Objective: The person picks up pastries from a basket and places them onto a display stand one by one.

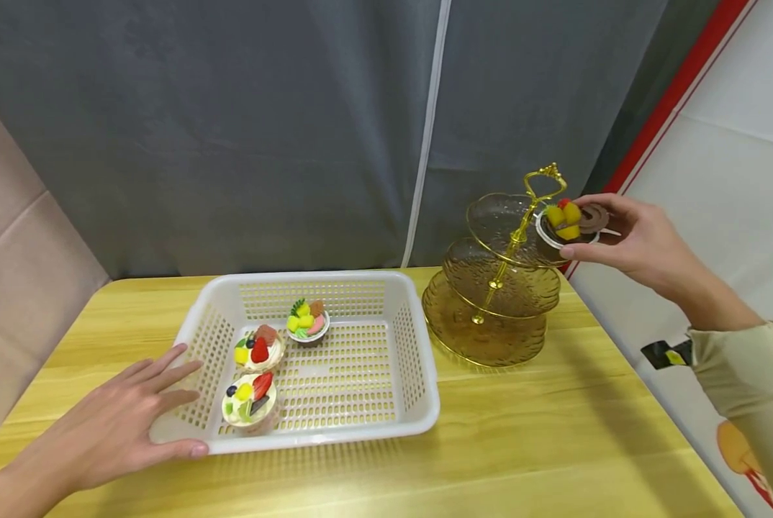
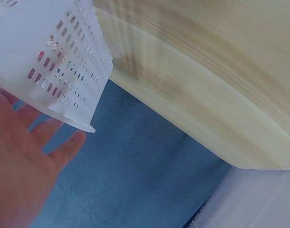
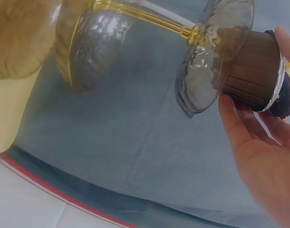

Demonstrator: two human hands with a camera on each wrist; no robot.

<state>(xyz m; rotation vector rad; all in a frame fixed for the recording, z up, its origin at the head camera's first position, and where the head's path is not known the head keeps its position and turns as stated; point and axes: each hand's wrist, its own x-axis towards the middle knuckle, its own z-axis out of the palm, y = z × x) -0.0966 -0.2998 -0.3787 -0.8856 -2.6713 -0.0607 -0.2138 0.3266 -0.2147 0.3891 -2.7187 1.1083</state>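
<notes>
My right hand [image 1: 639, 241] grips a chocolate cupcake [image 1: 564, 229] topped with yellow fruit pieces, a red bit and a brown swirl. In the right wrist view the cupcake's brown pleated cup [image 3: 254, 71] is at the clear top plate [image 3: 214, 61] of a three-tier stand; whether it bears on the plate I cannot tell. The stand has a gold post [image 1: 499, 277] with a handle on top. With its fingers spread, my left hand [image 1: 130, 414] rests at the left rim of a white plastic basket [image 1: 335, 435].
Inside the basket, toward its left, are three cupcakes: a dark-cupped one [image 1: 307, 321], a cream one [image 1: 260, 350] and another cream one [image 1: 249, 404] in front. Basket and stand are on a wooden table [image 1: 490, 446]. A grey curtain [image 1: 263, 144] hangs behind.
</notes>
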